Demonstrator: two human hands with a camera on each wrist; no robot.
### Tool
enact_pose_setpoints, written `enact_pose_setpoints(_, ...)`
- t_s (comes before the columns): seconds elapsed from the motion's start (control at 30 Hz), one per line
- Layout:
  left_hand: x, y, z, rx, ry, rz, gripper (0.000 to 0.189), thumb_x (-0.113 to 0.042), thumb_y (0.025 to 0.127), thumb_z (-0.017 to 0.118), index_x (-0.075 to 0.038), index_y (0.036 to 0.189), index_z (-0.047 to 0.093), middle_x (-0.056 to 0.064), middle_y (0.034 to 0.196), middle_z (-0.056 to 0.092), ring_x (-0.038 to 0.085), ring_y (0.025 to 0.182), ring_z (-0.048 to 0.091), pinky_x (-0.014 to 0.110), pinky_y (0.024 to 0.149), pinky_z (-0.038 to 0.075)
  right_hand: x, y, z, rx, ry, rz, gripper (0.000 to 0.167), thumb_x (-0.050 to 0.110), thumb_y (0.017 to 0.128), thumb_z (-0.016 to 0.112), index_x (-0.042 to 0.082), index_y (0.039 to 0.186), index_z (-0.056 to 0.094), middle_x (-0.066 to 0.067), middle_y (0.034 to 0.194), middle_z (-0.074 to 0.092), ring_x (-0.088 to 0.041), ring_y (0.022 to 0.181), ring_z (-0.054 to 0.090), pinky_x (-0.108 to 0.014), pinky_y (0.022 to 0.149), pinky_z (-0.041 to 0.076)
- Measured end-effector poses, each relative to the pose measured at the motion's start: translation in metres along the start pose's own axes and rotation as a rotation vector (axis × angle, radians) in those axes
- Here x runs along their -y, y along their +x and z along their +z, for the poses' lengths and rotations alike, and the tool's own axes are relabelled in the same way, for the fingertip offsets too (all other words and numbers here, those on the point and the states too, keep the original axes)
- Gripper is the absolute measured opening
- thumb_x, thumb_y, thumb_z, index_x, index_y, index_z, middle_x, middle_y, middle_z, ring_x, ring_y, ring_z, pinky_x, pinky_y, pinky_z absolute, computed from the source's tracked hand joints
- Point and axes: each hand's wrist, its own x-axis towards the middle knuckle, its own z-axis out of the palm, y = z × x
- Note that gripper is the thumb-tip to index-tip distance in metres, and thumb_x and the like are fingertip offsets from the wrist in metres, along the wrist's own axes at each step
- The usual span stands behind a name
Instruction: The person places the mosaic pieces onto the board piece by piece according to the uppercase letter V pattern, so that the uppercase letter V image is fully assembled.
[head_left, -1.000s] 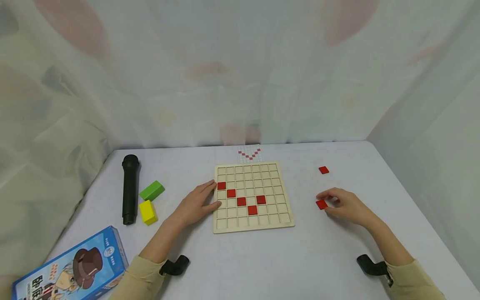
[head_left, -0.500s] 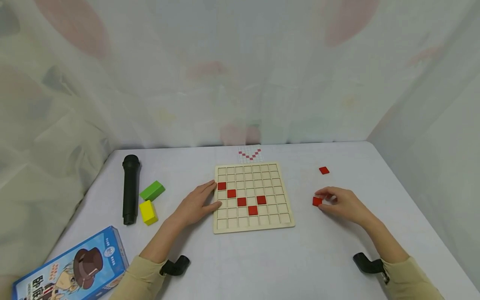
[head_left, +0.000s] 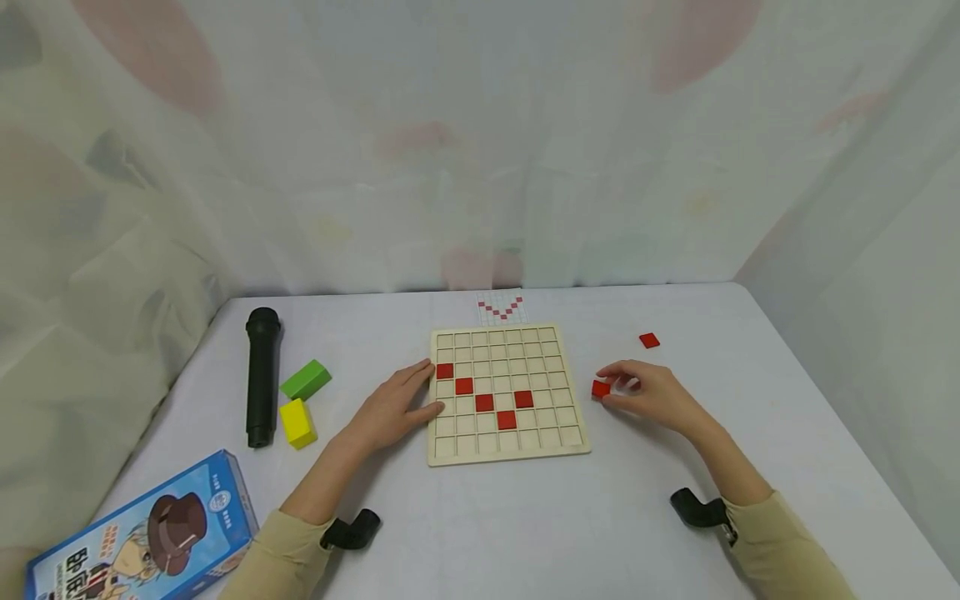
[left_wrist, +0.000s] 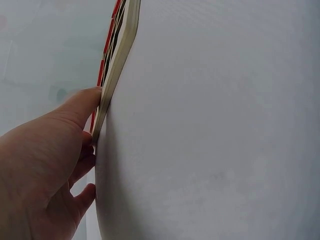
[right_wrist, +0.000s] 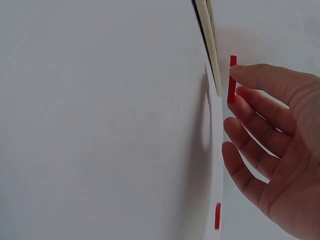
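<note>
A pale wooden grid board (head_left: 512,457) lies on the white table, with several red square tiles set in its cells. At the board's left edge rests my left hand (head_left: 386,412), its thumb and fingertips touching the rim. My right hand (head_left: 648,396) pinches another red tile (head_left: 601,389) between thumb and finger, just right of the board. The right wrist view shows this tile (right_wrist: 232,80) edge-on and raised off the table, the other fingers loosely bent below. One loose red tile (head_left: 649,340) lies on the table beyond my right hand.
Behind the board is a small pattern card (head_left: 502,307) with red squares in a V shape. To the left are a black microphone-shaped object (head_left: 262,375), a green block (head_left: 306,380), a yellow block (head_left: 298,423) and a blue box (head_left: 150,533). Curtains hang around the table.
My right hand has lifted the red tile and carried it left towards the board. My left hand stays at the board's left edge.
</note>
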Motion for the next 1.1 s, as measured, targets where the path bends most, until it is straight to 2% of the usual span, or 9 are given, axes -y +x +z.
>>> enact_pose_setpoints(0.23, 0.001, 0.001, 0.000, 0.002, 0.013, 0.002, 0.076, -0.046, 0.093, 0.064, -0.004, 0.150, 0.036, 0.012, 0.155, 0.034, 0.033, 0.141, 0.032, 0.050, 0.111, 0.032, 0.017, 0.026, 0.014, 0.037, 0.067, -0.059, 0.032, 0.012, 0.083, 0.078, 0.008, 0.114, 0.069, 0.002, 0.100, 0.067, -0.017, 0.089, 0.058, -0.037, 0.080, 0.053)
enact_pose_setpoints(0.37, 0.000, 0.001, 0.000, 0.000, 0.012, 0.002, 0.076, -0.045, 0.093, 0.064, -0.004, 0.150, 0.036, 0.012, 0.155, 0.033, 0.033, 0.141, 0.032, 0.050, 0.111, 0.032, 0.028, 0.040, 0.022, 0.072, 0.092, -0.052, 0.032, 0.014, 0.083, 0.079, 0.008, 0.113, 0.069, 0.002, 0.096, 0.066, -0.018, 0.089, 0.058, -0.035, 0.081, 0.053)
enact_pose_setpoints(0.53, -0.001, 0.001, 0.000, 0.007, 0.002, 0.000, 0.076, -0.045, 0.093, 0.064, -0.003, 0.150, 0.036, 0.011, 0.156, 0.033, 0.033, 0.141, 0.031, 0.050, 0.112, 0.031, 0.038, 0.051, 0.029, 0.108, 0.094, -0.054, 0.031, 0.014, 0.084, 0.077, 0.007, 0.113, 0.069, -0.001, 0.091, 0.064, -0.019, 0.087, 0.056, -0.031, 0.075, 0.051)
enact_pose_setpoints(0.73, -0.002, 0.001, 0.000, 0.022, 0.004, -0.015, 0.077, -0.045, 0.093, 0.064, -0.003, 0.150, 0.036, 0.011, 0.156, 0.032, 0.032, 0.141, 0.031, 0.049, 0.112, 0.031, 0.044, 0.059, 0.034, 0.129, 0.074, -0.066, 0.028, 0.012, 0.084, 0.076, 0.009, 0.111, 0.070, 0.000, 0.096, 0.066, -0.018, 0.086, 0.056, -0.028, 0.072, 0.049)
enact_pose_setpoints(0.87, -0.002, 0.001, 0.000, 0.024, 0.008, -0.017, 0.077, -0.045, 0.093, 0.064, -0.004, 0.150, 0.036, 0.011, 0.156, 0.032, 0.032, 0.141, 0.031, 0.049, 0.112, 0.030, 0.046, 0.062, 0.035, 0.130, 0.057, -0.092, 0.028, 0.009, 0.084, 0.076, 0.007, 0.111, 0.069, -0.002, 0.101, 0.067, -0.019, 0.088, 0.057, -0.031, 0.074, 0.050)
enact_pose_setpoints(1.1, -0.002, 0.001, -0.001, 0.021, 0.002, -0.014, 0.077, -0.046, 0.093, 0.064, -0.004, 0.150, 0.036, 0.010, 0.156, 0.032, 0.031, 0.142, 0.030, 0.048, 0.113, 0.029, 0.046, 0.063, 0.038, 0.137, 0.069, -0.089, 0.027, 0.007, 0.085, 0.074, 0.006, 0.111, 0.069, -0.002, 0.104, 0.067, -0.020, 0.090, 0.057, -0.036, 0.078, 0.050)
